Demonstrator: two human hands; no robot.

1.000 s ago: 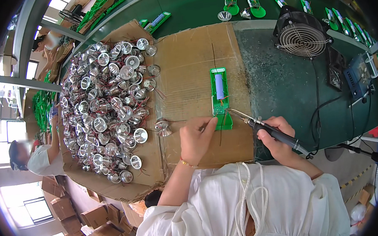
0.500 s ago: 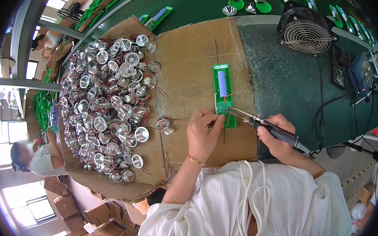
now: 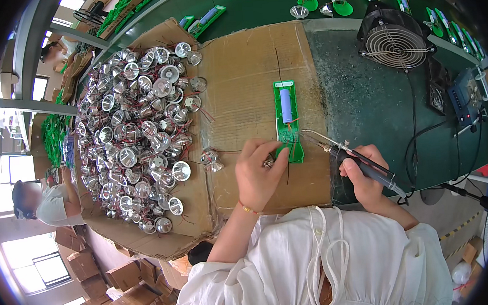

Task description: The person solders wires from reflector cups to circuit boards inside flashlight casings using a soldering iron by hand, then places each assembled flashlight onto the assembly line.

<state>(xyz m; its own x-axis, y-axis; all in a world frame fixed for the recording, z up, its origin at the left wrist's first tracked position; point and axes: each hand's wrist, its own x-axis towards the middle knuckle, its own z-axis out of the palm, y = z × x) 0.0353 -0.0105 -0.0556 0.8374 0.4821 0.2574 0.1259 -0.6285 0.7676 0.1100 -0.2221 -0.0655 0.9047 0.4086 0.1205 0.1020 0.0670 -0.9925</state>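
Observation:
A green plastic housing (image 3: 279, 114) lies lengthwise on the cardboard, with a purple cylindrical battery (image 3: 286, 105) in its upper part. Below the battery is a small green circuit board (image 3: 290, 137) with thin orange, red and dark wires. My left hand (image 3: 259, 174) is closed at the housing's lower left, fingers curled round a small shiny reflector lamp (image 3: 268, 161) that is mostly hidden. In my right hand (image 3: 365, 173) is a soldering iron (image 3: 362, 167) with a thin metal feed tube along it. Its tip points at the board but stands apart, just to the right.
Many silver reflector lamps (image 3: 159, 141) with red wires are heaped in a cardboard tray at left; a few lie beside it (image 3: 212, 161). A black fan (image 3: 396, 45) and a blue soldering station (image 3: 467, 99) stand at right. More green housings (image 3: 338, 1) line the far side. A co-worker (image 3: 48, 201) sits at left.
The soldering iron has drawn back from the board toward the right. My left hand has shifted slightly down and left, and the reflector in its fingers shows more.

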